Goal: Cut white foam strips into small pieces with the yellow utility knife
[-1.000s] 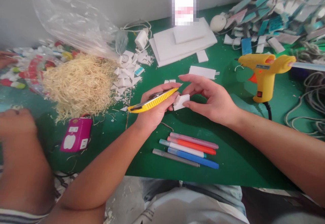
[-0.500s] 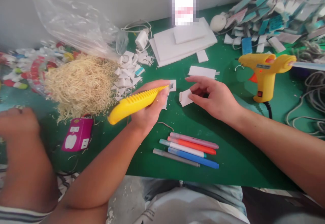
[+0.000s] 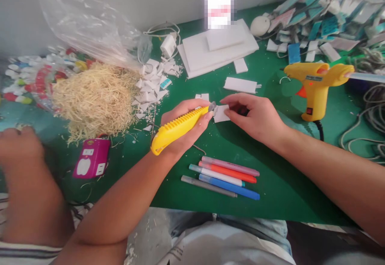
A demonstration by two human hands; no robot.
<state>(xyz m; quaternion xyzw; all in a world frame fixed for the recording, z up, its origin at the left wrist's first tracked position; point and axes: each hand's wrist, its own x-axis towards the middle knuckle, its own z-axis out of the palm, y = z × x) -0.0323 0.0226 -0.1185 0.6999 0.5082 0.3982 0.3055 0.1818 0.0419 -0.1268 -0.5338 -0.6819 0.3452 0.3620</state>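
Observation:
My left hand (image 3: 189,130) is closed around a yellow utility knife (image 3: 180,128), its handle slanting down toward me and its metal tip pointing right. That tip meets the left edge of a small white foam board piece (image 3: 221,113). Between thumb and fingers, my right hand (image 3: 255,116) pinches the right side of this piece just above the green table. Other small white pieces (image 3: 204,96) lie behind my left fingers, partly hidden. A white strip (image 3: 240,84) rests beyond my right hand.
Felt-tip pens (image 3: 225,177) lie near the front edge. A yellow glue gun (image 3: 315,88) stands at right, white boards (image 3: 219,48) at the back. Wood shavings (image 3: 96,100), scraps (image 3: 150,86) and a magenta box (image 3: 92,158) are at left, beside another person's arm (image 3: 27,185).
My left hand and the utility knife have moved right, bringing the tip to the piece's left edge. My right hand stays nearly in place, still pinching it.

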